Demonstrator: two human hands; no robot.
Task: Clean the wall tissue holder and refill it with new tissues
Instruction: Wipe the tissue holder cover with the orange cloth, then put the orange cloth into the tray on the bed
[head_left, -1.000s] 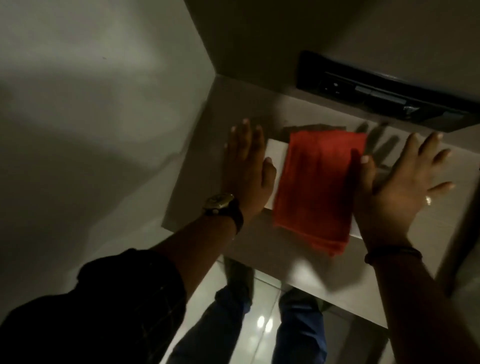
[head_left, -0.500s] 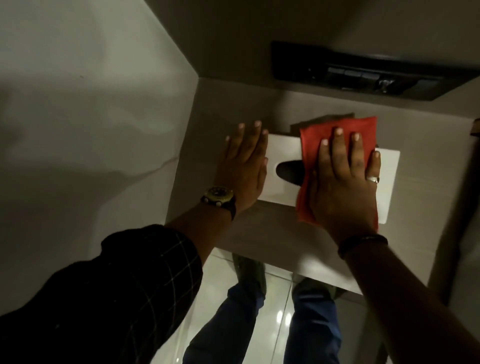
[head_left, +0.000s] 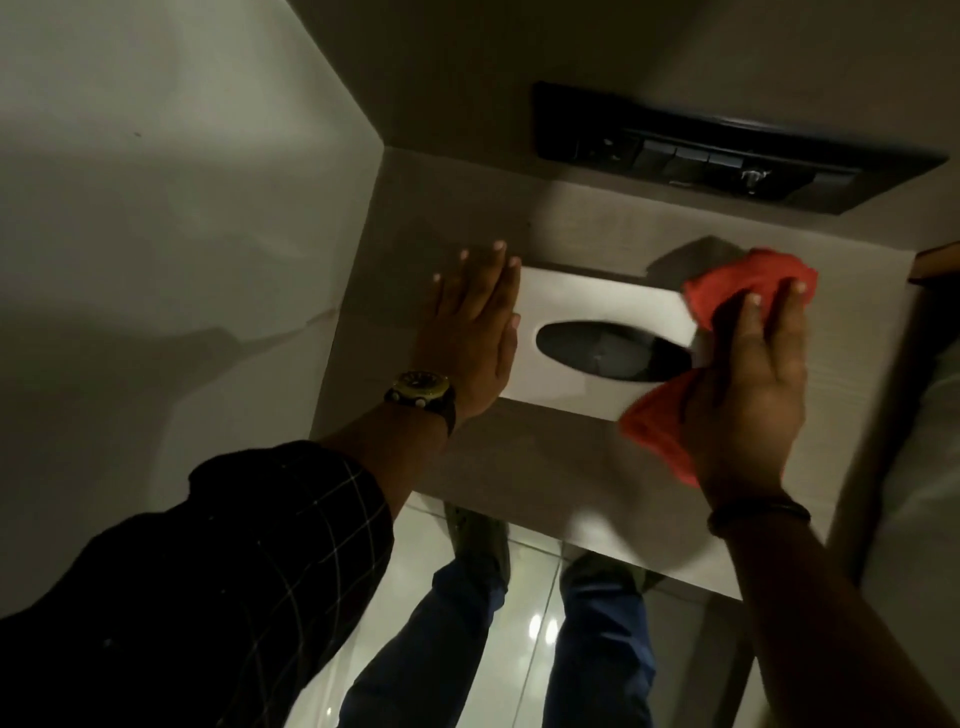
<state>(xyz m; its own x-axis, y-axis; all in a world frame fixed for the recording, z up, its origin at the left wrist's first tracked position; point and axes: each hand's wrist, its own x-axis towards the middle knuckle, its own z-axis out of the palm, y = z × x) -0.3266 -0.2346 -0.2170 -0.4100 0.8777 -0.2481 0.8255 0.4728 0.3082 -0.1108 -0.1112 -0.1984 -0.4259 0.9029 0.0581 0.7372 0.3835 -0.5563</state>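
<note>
A white tissue holder (head_left: 582, 301) with a dark oval slot (head_left: 608, 349) is set flat in a grey-brown panel. My left hand (head_left: 472, 332), a watch on its wrist, lies flat with fingers spread on the holder's left end. My right hand (head_left: 748, 384) presses a bunched red cloth (head_left: 737, 280) against the holder's right end, covering that end and the slot's right tip. The cloth shows above and below my palm. No tissues are visible in the slot.
A black switch panel (head_left: 727, 156) sits on the wall above the holder. A pale wall (head_left: 156, 234) meets the panel at the left. Below are the glossy tiled floor (head_left: 524, 613) and my legs in blue trousers (head_left: 447, 649).
My right hand has slid the red cloth rightward across the holder, from the middle to its right end, uncovering the oval slot; the cloth is now bunched. My left hand has stayed on the left end.
</note>
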